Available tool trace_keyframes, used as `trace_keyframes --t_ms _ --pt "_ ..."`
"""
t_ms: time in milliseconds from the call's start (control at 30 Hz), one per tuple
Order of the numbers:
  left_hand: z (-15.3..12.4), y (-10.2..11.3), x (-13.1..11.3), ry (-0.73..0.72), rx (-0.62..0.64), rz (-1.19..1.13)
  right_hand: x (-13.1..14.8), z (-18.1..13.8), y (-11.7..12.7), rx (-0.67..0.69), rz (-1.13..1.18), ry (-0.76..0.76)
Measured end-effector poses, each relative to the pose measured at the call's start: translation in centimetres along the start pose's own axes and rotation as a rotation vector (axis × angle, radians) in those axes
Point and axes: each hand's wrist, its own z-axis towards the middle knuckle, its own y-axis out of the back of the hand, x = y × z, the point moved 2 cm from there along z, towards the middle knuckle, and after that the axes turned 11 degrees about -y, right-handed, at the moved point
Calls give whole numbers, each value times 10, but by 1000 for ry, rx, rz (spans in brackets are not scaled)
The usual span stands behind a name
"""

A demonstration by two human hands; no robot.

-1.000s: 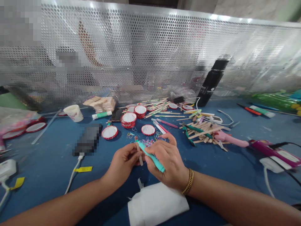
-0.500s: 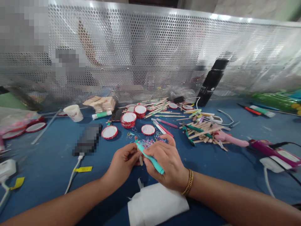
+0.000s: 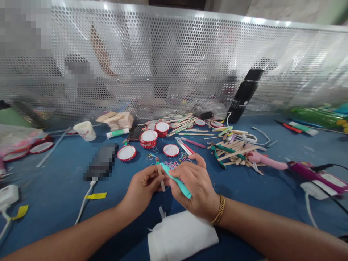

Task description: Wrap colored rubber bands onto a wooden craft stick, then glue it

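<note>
My left hand [image 3: 143,188] is closed around a thin wooden craft stick [image 3: 160,175] with a red tip, holding it nearly upright. My right hand [image 3: 194,186], with a gold bracelet at the wrist, grips a teal pen-shaped cutter [image 3: 176,180] whose tip meets the stick near its upper part. Both hands hover just above the blue table [image 3: 54,188], close together. A small heap of coloured rubber bands [image 3: 174,163] lies right behind them.
A white cloth [image 3: 181,235] lies below my hands. Red-rimmed round lids [image 3: 148,137], a pile of wooden sticks [image 3: 233,148], a pink and a purple glue gun [image 3: 312,174] with cables, a black bottle [image 3: 243,96] and a perforated metal screen [image 3: 174,61] stand around.
The teal cutter's tip has shifted slightly along the stick and the right hand has turned a little. The left hand has stayed put.
</note>
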Motion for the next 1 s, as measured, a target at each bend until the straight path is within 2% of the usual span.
trace_keyframes --t_ms 433,767,1000 --pt "1 2 3 -82 34 13 2 -1 -4 12 34 52" --pt "1 2 7 -16 11 4 -1 -1 -1 -26 -2 19" --pt "1 2 4 -52 36 25 3 -2 -4 9 34 51"
